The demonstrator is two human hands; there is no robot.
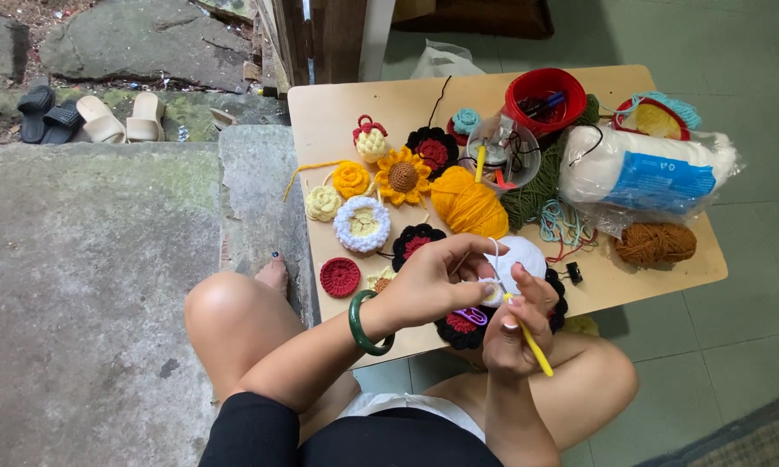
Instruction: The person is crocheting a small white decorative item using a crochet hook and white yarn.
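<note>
Crochet work at the near edge of a low tan wooden table [338, 108]. The left hand [428, 281], with a green bangle [363, 324] at its wrist, is closed in a pinch on a small white-and-pale-yellow crocheted flower piece [491, 291], held just above the table's near edge. The right hand [515, 333] is closed around a slim yellow-handled crochet hook [535, 348], its tip at the piece. White yarn runs from the piece to a white yarn ball [519, 255] just beyond it.

The piece is judged light, soft and floppy, not fragile; it is best pinched at its rim close to the working stitch, so that the fabric stays taut. The hook is stiff and thin.

Farther off lie a yellow yarn ball [469, 206], a crocheted sunflower [402, 176], a red plastic tub [545, 97] and a brown yarn ball [656, 243] at the right.
</note>
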